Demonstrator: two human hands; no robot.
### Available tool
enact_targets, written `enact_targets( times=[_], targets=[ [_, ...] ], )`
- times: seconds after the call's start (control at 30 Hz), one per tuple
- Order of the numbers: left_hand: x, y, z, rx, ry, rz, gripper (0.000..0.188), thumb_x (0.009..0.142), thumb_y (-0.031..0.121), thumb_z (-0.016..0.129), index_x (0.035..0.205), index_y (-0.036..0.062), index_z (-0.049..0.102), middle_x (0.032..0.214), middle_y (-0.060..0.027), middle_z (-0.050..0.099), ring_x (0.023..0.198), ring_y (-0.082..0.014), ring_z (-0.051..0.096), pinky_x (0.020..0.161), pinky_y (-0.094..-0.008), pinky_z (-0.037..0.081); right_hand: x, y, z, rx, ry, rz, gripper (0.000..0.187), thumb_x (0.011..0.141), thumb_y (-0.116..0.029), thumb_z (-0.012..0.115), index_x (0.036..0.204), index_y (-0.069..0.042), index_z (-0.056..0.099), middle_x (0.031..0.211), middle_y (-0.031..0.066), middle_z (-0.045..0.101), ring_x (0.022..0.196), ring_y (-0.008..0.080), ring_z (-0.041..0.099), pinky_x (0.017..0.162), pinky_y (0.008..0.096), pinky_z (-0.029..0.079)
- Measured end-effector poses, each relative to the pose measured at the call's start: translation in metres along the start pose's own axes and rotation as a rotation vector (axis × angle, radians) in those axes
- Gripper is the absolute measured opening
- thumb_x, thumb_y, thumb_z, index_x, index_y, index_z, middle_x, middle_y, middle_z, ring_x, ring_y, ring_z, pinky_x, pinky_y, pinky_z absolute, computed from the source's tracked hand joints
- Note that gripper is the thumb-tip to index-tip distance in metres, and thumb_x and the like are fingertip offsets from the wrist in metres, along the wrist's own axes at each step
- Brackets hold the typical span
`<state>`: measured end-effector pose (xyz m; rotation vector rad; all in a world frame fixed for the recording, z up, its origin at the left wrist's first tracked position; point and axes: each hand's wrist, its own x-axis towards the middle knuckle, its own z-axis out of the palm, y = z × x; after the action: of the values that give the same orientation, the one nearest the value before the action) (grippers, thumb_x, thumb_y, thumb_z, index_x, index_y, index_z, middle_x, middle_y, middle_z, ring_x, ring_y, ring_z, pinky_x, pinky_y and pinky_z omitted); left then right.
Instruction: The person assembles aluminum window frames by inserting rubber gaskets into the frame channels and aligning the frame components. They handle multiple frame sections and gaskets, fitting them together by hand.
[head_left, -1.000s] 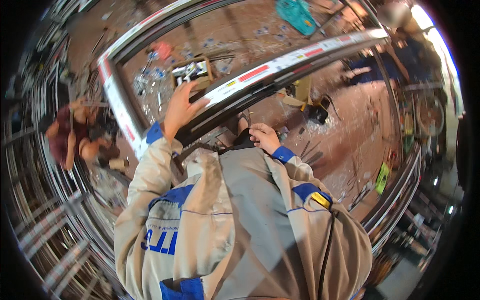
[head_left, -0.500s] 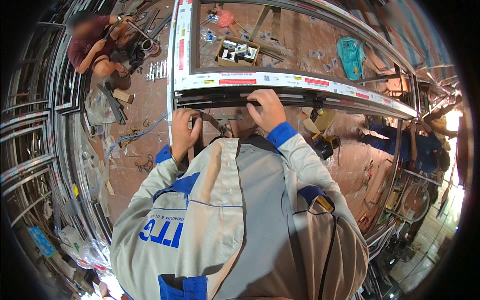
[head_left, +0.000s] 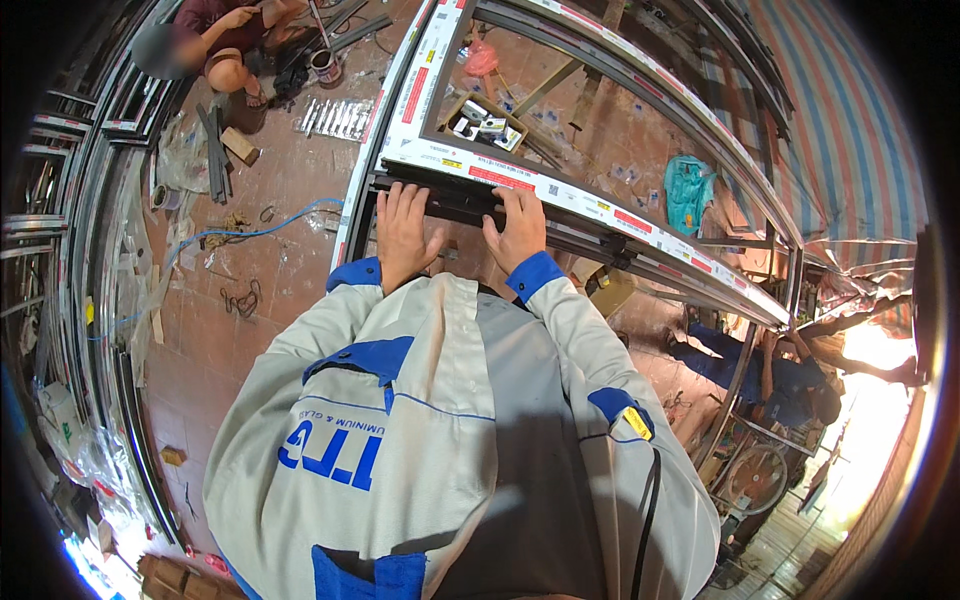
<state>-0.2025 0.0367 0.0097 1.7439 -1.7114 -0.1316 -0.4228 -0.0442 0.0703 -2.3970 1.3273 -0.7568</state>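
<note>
A large dark metal frame [head_left: 560, 188] with white protective film, marked with red and yellow labels, lies ahead of me. Along its near edge runs a black rail [head_left: 455, 207]. My left hand [head_left: 402, 238] rests near the frame's left corner, fingers stretched over the rail and thumb apart. To its right, my right hand [head_left: 518, 228] touches the near edge with its fingers bent forward over it and the thumb spread to the left. Neither hand holds a loose thing. The undersides of the fingers are hidden.
Inside the frame opening stand a cardboard box [head_left: 513, 142] of small parts and a teal plastic bag [head_left: 690, 190]. A person [head_left: 225, 35] crouches far left near a paint can [head_left: 325, 66]; another [head_left: 780, 375] is at the right. A blue hose [head_left: 250, 222] crosses the floor; frames [head_left: 75, 170] stand left.
My left hand has moved up and right onto the rail, its fingers straightening. My right hand has shifted slightly left and down. The view has turned, so the frame appears more slanted.
</note>
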Motion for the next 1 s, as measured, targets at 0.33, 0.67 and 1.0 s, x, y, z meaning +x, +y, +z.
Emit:
enact_targets(
  times=[0.33,0.67,1.0],
  targets=[
    [0.044,-0.036,-0.007,0.202,-0.395,0.095,0.067,0.083,0.065,0.083,0.103,0.0021,0.069,0.101,-0.021,0.071,0.097,-0.0425,0.068,0.099,-0.0585,0.049,-0.019,0.031,0.018,0.001,-0.032,-0.318,0.046,0.074,-0.006,0.084,0.115,-0.014,0.068,0.136,0.0047,0.072,0.127,0.0356,0.063,0.103,0.0522,0.047],
    [0.057,-0.033,0.004,0.291,-0.469,0.098,0.076,0.073,0.082,0.082,0.104,0.0129,0.08,0.096,-0.0143,0.081,0.098,-0.0354,0.079,0.091,-0.0545,0.055,-0.027,0.059,0.021,-0.176,-0.083,-0.497,0.032,0.081,-0.021,0.087,0.111,-0.024,0.078,0.143,-0.0053,0.07,0.14,0.0315,0.056,0.109,0.0533,0.042],
    [0.057,-0.029,-0.004,0.299,-0.429,0.114,0.08,0.056,0.077,0.093,0.098,0.0106,0.081,0.091,-0.0166,0.08,0.093,-0.0394,0.079,0.083,-0.0542,0.058,-0.011,0.047,0.035,0.173,0.152,-0.31,0.026,0.081,-0.013,0.093,0.104,-0.011,0.081,0.102,0.0106,0.071,0.098,0.0338,0.068,0.088,0.0449,0.055]
  ],
)
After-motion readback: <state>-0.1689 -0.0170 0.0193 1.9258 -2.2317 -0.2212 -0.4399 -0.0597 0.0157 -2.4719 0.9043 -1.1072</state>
